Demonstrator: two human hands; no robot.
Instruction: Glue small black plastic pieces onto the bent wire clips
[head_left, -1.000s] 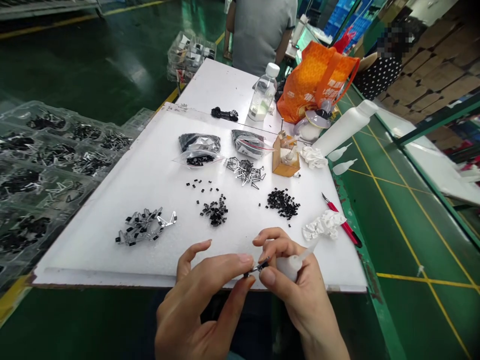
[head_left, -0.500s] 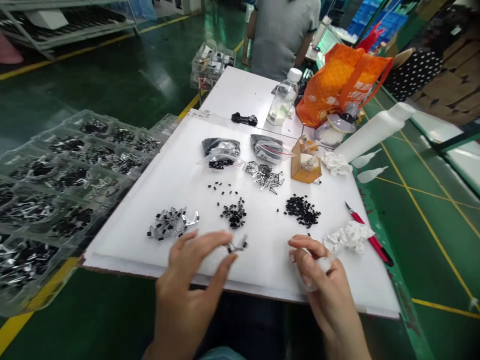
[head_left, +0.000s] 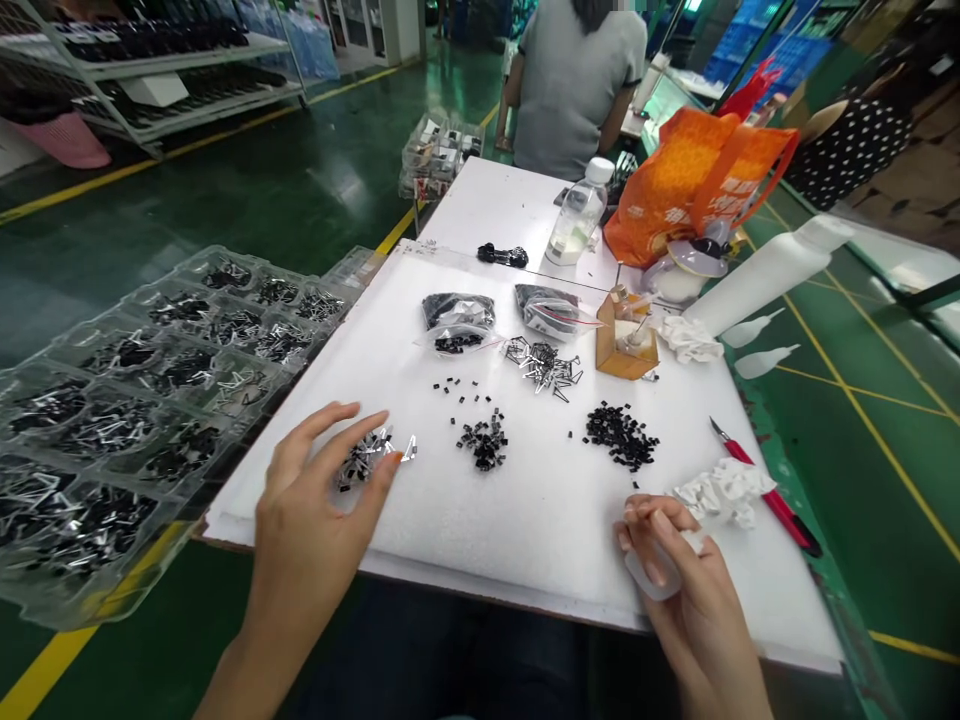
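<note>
My left hand (head_left: 315, 490) hovers open, fingers spread, at the edge of a pile of black components with bright metal leads (head_left: 367, 458) on a white foam board (head_left: 525, 540). My right hand (head_left: 679, 570) grips a small white squeeze bottle (head_left: 651, 570), mostly hidden by the fingers, near the board's front edge. Loose black parts lie in two heaps (head_left: 484, 443) (head_left: 621, 436) further up. Beyond them is a tangle of metal-legged parts (head_left: 541, 365), beside plastic zip bags (head_left: 457, 322) (head_left: 547, 310).
Clear plastic trays of parts (head_left: 142, 420) lie left of the board. Behind it stand a cardboard holder (head_left: 626, 342), a water bottle (head_left: 577, 212) and an orange bag (head_left: 697, 185). A red craft knife (head_left: 765, 495) lies right, beside crumpled white tissue (head_left: 724, 490). A person in grey (head_left: 577, 90) sits beyond.
My left hand has moved left to the pile, and the small part it pinched no longer shows in it. My right hand has drawn back, still gripping the bottle.
</note>
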